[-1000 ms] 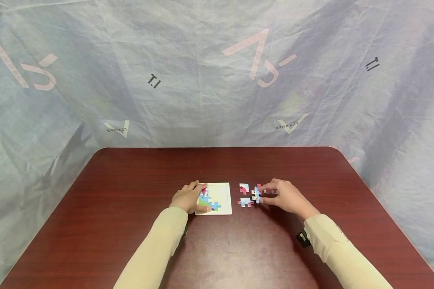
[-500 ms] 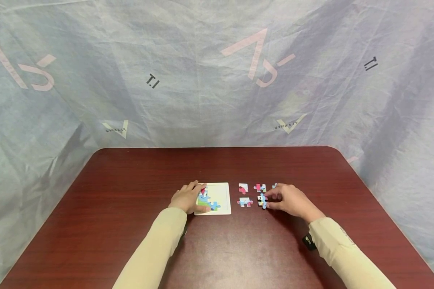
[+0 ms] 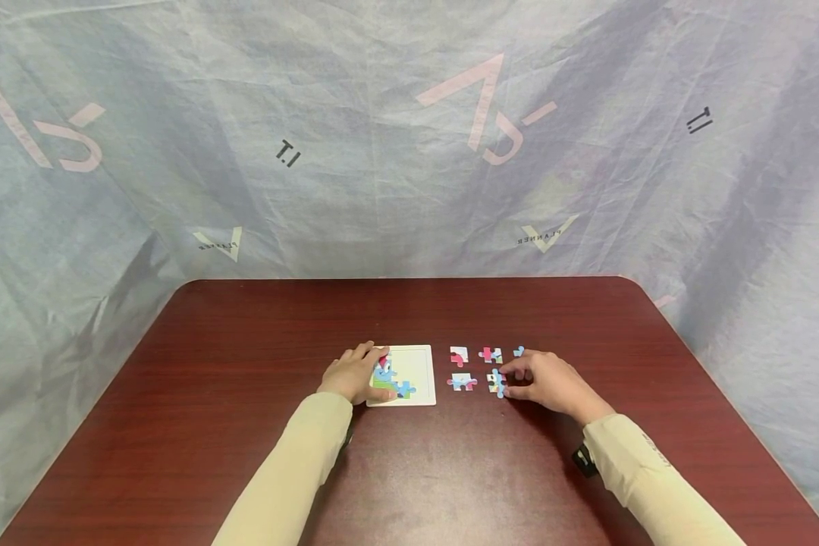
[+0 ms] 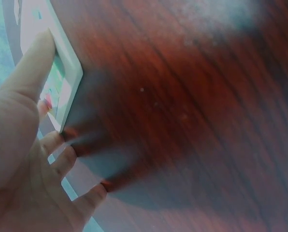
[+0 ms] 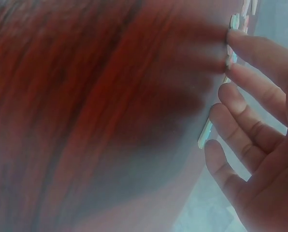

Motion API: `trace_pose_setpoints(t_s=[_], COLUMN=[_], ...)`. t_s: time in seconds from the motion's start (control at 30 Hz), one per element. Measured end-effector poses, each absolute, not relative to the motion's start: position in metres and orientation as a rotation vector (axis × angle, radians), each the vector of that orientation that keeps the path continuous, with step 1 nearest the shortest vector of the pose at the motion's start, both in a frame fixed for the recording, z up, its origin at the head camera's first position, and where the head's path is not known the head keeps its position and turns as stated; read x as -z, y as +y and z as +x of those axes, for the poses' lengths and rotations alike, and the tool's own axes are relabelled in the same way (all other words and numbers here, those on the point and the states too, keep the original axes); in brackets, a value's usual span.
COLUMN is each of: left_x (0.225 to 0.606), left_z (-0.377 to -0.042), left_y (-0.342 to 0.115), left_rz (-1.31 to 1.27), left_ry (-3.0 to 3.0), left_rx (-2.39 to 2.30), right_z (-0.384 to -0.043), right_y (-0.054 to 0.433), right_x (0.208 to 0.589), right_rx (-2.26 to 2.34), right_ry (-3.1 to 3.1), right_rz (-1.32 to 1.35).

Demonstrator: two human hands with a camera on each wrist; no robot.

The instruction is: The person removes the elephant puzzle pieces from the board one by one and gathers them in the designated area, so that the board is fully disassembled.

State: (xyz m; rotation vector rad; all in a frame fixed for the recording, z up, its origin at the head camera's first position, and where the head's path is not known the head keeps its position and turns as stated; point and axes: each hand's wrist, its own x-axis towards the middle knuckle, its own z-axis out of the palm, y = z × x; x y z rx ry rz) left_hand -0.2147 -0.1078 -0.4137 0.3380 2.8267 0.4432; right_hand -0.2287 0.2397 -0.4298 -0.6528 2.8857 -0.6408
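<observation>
My left hand [image 3: 352, 376] rests over the left side of a square white puzzle tray [image 3: 422, 371]. Its thumb lies across the tray's frame in the left wrist view, the other fingers spread at the edge and the table. Blue, green and red puzzle pieces [image 3: 403, 390] fill the tray's left and lower part. On the table to its right, my right hand [image 3: 554, 385] pinches a blue-and-white puzzle piece [image 3: 495, 383] between thumb and finger, low at the table top. Another blue piece [image 3: 519, 352] is partly hidden behind this hand.
Between the tray and my right hand lie a red-and-white piece [image 3: 459, 355] and a pale blue piece with pink ends [image 3: 462, 381]. A red-and-blue piece [image 3: 491, 355] lies farther back. The dark red table [image 3: 409, 462] ends at a grey printed cloth [image 3: 382, 189].
My right hand has moved right and slightly toward me with the blue-and-white puzzle piece, away from the pieces it overlapped, and lowered it to the table. My left hand stays on the tray.
</observation>
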Motion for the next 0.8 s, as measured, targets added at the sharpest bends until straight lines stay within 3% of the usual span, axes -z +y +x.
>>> trace_pose_setpoints(t_s=[0.8], left_x=[0.414], left_z=[-0.215], left_y=[-0.108], left_rz=[0.337], left_ry=[2.827], left_rx=[-0.432], right_z=[-0.227], right_y=[0.229], right_x=[0.425], right_rx=[1.153], right_ry=[2.795], right_rz=[-0.608])
